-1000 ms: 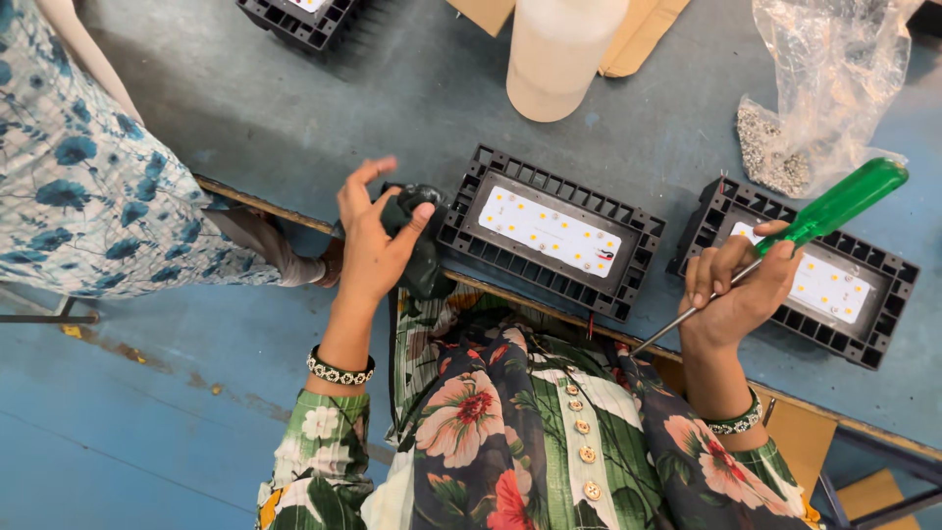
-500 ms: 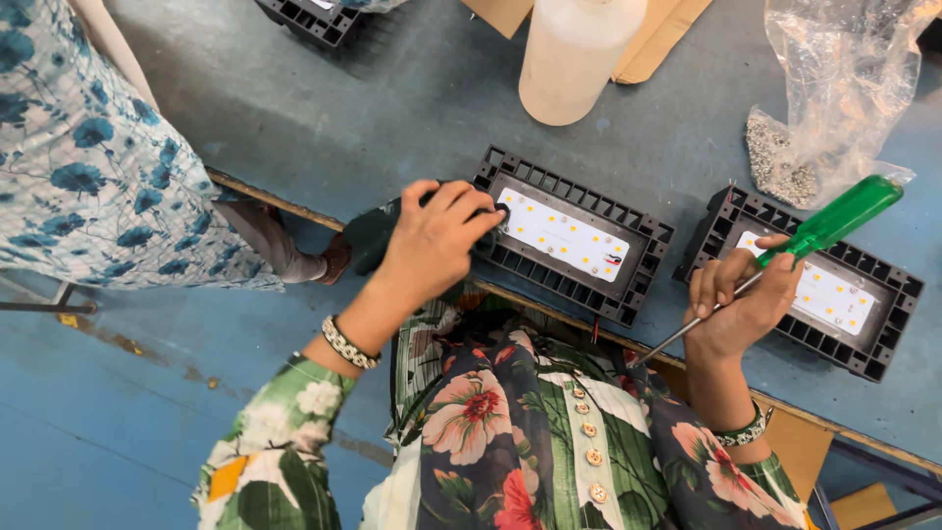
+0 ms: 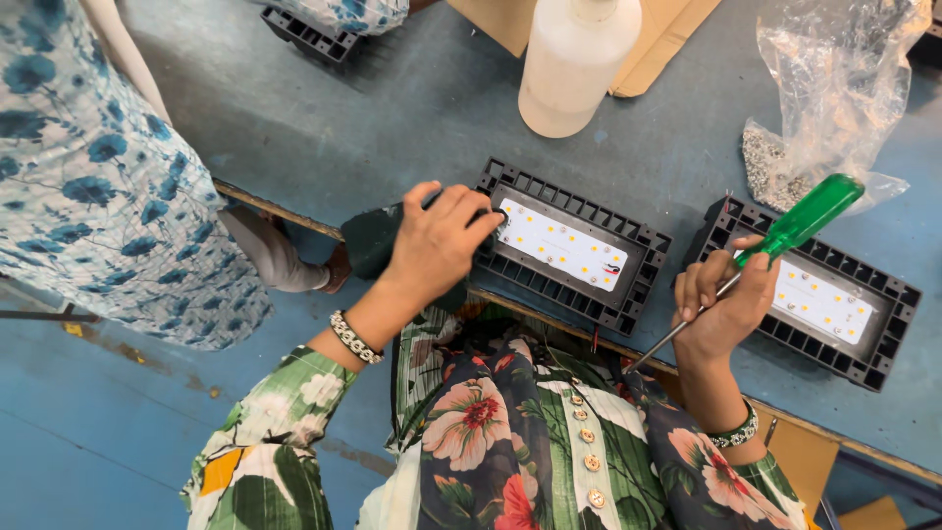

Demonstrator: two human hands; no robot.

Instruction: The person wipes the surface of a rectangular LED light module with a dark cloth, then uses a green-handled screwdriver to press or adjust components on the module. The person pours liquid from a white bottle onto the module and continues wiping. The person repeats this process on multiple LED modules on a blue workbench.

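The left hand has travelled from the table edge, where a second ago it was lifted with fingers spread beside a small dark object, onto the near left corner of the black finned rectangular lamp housing with the white LED board; its fingers now curl over that corner. The right hand has shifted slightly, and the green-handled screwdriver it grips now tilts a little steeper over the second black lamp housing
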